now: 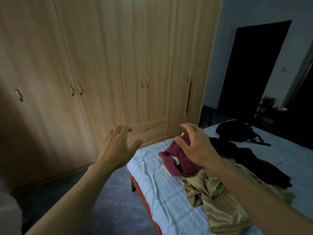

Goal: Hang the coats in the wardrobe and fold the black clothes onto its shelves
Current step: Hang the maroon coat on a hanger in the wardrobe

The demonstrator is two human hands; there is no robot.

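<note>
Both arms are reaching forward: the left hand point(116, 146) is hovering, fingers point(122, 130) spread, before the wardrobe point(118, 65), and the right hand point(196, 146) is hovering over a maroon garment point(179, 160). A tan coat point(211, 192) and black clothes point(245, 160) are lying beside it on the bed point(152, 175).

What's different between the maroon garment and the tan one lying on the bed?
The maroon garment is dark red with white patches; the tan garment is plain and glossy. The maroon garment lies bunched up by the right hand, nearer the wardrobe; the tan garment sprawls toward the camera. Both are unfolded on the blue sheet, touching each other.
</note>
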